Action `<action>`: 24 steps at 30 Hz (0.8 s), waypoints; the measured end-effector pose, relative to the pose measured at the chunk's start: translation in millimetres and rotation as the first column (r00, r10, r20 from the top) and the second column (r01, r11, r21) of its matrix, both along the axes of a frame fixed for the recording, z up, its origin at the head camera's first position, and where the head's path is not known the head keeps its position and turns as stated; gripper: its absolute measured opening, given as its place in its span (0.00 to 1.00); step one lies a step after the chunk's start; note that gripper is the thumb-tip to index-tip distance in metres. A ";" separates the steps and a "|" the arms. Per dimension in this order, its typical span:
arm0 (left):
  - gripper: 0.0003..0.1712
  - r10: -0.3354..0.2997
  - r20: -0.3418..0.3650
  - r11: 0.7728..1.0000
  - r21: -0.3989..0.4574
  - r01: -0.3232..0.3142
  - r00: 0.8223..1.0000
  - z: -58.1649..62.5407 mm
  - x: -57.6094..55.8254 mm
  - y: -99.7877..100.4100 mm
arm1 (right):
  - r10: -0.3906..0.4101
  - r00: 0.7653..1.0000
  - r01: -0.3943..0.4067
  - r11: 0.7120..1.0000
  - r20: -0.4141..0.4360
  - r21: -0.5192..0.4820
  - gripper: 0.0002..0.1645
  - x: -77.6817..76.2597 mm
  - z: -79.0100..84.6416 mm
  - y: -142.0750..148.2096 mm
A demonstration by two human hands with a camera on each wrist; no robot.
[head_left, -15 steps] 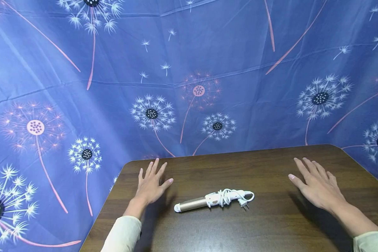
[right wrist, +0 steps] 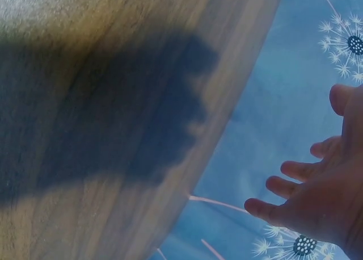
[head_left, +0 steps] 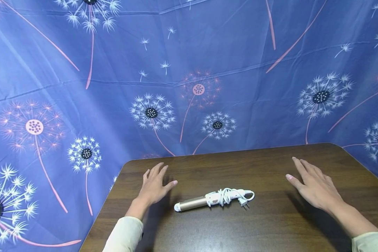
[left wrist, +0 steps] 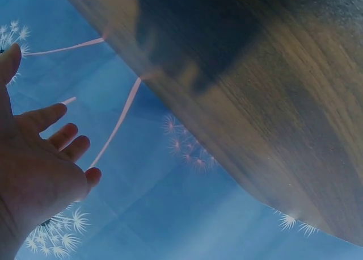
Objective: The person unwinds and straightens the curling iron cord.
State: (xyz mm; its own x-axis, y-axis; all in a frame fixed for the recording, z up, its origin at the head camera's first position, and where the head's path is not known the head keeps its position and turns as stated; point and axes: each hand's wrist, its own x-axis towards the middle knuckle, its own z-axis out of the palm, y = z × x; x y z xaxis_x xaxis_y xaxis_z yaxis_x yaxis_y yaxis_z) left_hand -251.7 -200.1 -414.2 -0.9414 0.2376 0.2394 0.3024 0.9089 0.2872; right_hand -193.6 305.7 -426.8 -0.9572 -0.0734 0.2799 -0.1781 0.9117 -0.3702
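A curling iron (head_left: 193,203) with a gold barrel, white tip and white handle lies on the brown wooden table (head_left: 239,231). Its white cord (head_left: 225,196) is wound round the handle, and the plug (head_left: 243,202) rests beside the handle's end. To the left of the barrel, my left hand (head_left: 152,189) hovers over the table with fingers spread and nothing in it. My right hand (head_left: 319,189) is held well to the right of the plug, fingers relaxed and bare. In the wrist views, the left hand (left wrist: 45,163) and the right hand (right wrist: 317,186) both show empty palms.
Behind the table hangs a blue cloth (head_left: 255,94) printed with dandelions, close along the far edge and continuing down the left side. Both hands cast dark shadows on the tabletop.
My left hand has shifted slightly to the right, its fingers a little more bent. The right hand has moved slightly left. The curling iron has stayed in place.
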 end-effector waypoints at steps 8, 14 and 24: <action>0.38 -0.045 -0.053 0.999 0.006 0.045 0.998 -1.6 0.8 4.5 | 0.000 1.000 0.000 1.000 0.006 0.002 0.46 1.7 0.1 -2.5; 0.38 -0.085 -0.022 0.996 -0.004 0.085 0.996 -1.4 4.8 10.1 | 0.009 0.999 -0.008 1.000 0.054 -0.017 0.47 3.8 3.1 -4.7; 0.40 -0.168 0.012 0.986 -0.014 0.168 0.986 -0.6 11.4 24.0 | 0.048 0.991 -0.035 0.994 0.123 -0.107 0.48 6.8 6.5 -9.0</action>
